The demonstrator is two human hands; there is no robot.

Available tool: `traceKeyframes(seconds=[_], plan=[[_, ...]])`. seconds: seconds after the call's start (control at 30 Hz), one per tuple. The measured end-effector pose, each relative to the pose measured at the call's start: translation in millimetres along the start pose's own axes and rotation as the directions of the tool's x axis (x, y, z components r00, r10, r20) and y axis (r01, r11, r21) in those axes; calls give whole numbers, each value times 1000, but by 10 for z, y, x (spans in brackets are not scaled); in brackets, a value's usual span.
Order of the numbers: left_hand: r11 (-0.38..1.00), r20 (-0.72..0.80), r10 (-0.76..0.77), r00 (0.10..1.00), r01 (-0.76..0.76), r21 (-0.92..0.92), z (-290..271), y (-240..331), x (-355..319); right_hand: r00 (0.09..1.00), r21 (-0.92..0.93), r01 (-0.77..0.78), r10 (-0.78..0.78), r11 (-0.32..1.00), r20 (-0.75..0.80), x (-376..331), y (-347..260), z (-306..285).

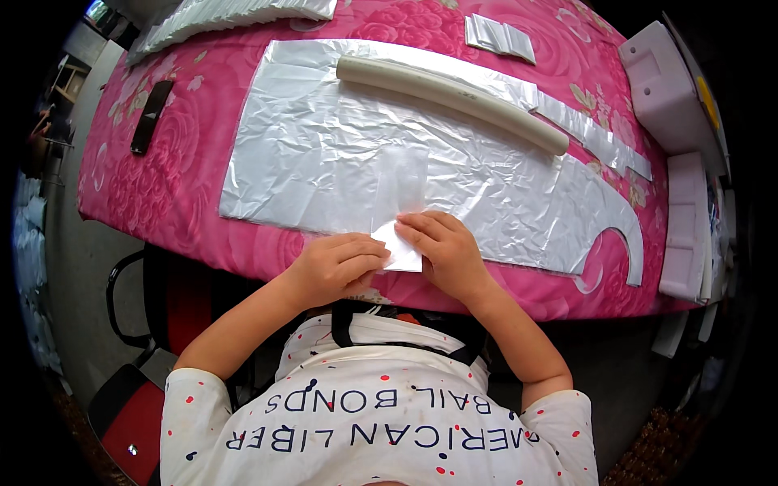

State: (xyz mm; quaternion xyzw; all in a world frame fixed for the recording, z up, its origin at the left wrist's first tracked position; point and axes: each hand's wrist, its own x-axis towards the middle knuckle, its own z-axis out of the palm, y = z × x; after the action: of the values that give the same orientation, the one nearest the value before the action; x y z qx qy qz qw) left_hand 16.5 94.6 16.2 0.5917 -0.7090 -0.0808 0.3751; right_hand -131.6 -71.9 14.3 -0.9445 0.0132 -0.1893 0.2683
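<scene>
Near the table's front edge lies a narrow strip of thin translucent plastic film [401,182], with a bright white, flat near end that looks folded. My left hand [344,263] is closed, its curled fingertips pressing the left edge of that white end. On the other side my right hand [442,247] grips the right edge, thumb and index finger pinched together on it. Beneath the strip spreads a stack of large silvery plastic sheets [300,154], wrinkled and shiny. A long pale tube [454,101] rests across these sheets, beyond both hands. My fingers hide parts of the strip's edges.
A pink floral cloth [194,186] covers the table. A dark phone-like object [151,117] lies left, a pile of folded white film [235,24] far left, and a small folded stack [500,38] at the back. White foam boxes [664,89] stand right; a red-black chair [130,413] is lower left.
</scene>
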Motion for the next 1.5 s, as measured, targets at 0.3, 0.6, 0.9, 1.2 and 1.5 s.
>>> traceKeyframes(seconds=[0.3,0.6,0.9,1.2,1.5], plan=[[975,74,-71,995,54,216,69,-136,67,995,-31,8,-11,999,-100,28,67,-14],[683,-10,-718,696,702,-201,114,-120,404,762,292,-640,638,711,116,306,116,-109],[845,-337,-437,834,509,164,152,-304,519,568,226,-823,745,521,351,568,289,-164],[828,-21,-444,896,419,373,462,-211,643,561,245,-827,739,505,372,583,318,-162],[822,12,-430,903,385,420,490,-254,608,705,-89,-680,682,728,194,388,162,-317]])
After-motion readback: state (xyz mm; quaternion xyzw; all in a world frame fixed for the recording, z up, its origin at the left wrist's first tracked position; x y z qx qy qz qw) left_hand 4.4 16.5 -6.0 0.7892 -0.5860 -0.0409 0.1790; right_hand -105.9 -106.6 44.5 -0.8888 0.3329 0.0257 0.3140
